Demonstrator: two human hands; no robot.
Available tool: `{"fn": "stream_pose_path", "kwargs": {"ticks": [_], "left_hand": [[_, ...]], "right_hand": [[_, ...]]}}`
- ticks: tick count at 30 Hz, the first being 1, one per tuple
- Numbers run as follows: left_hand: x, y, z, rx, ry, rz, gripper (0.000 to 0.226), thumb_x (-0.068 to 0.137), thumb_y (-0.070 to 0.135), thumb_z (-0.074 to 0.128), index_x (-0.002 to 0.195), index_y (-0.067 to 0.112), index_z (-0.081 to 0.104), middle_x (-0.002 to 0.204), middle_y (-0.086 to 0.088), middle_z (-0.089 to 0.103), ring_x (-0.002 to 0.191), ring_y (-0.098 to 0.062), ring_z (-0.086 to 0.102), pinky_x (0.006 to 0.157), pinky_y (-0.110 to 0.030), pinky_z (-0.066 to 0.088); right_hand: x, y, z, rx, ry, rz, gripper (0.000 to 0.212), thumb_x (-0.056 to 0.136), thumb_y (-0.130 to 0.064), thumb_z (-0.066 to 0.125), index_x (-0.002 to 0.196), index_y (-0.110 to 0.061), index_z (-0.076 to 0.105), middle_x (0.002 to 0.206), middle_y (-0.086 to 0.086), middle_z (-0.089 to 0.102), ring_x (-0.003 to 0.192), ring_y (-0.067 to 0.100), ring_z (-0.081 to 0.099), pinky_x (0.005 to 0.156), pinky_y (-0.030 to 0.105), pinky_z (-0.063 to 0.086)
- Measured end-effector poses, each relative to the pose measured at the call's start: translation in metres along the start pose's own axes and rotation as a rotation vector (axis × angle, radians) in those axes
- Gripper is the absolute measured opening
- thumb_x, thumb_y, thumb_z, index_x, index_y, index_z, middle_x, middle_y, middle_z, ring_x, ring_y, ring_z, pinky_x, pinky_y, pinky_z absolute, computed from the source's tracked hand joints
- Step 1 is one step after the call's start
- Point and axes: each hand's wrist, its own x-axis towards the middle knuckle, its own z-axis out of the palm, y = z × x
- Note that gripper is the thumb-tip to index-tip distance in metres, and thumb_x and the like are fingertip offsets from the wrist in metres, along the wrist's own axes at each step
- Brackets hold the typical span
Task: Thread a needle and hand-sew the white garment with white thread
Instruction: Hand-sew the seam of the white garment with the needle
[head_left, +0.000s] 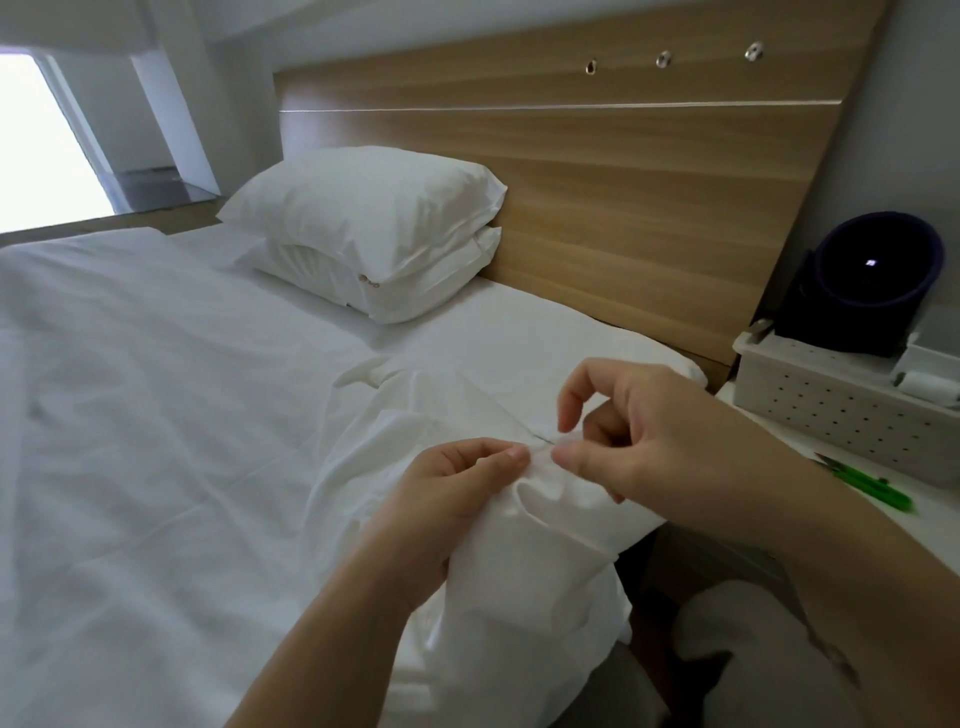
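Head view: the white garment is lying bunched at the near right edge of the bed, draping off the mattress toward the person. The left hand is coming in from below; its grip is closed on the garment, with thumb and forefinger pinching a raised fold of cloth at the top of the bunch. The right hand is reaching in from the right, just beside the left, so the fingertips of both hands are almost meeting over the same fold. Its grip is closed on the needle: thumb and forefinger are pinching the needle's right end while the other fingers are curling loosely behind. The needle is showing as a thin dark line, lying nearly flat and pointing up and to the left, between the two sets of fingertips and against the cloth. The thread is too fine to make out. Two stacked pillows are resting against the wooden headboard at the far end of the bed. To the right of the bed, a white surface is carrying a perforated white basket, a dark round object behind it, and green snips lying in front of the basket, partly behind the right forearm.
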Motion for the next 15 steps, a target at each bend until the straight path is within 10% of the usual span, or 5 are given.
{"fn": "stream_pose_path", "kwargs": {"ticks": [15], "left_hand": [[-0.0014,0.0001,0.0013,0.075,0.058,0.05,0.017,0.088,0.024,0.064,0.083,0.013,0.076,0.081,-0.01,0.073,0.073,-0.019,0.065,0.074,-0.035,0.053]], "right_hand": [[0.0017,0.0065,0.0063,-0.044,-0.014,0.019,0.016,0.087,-0.017,0.065,0.081,-0.023,0.052,0.045,-0.006,0.052,0.044,0.003,0.048,0.049,0.014,0.043]]}}
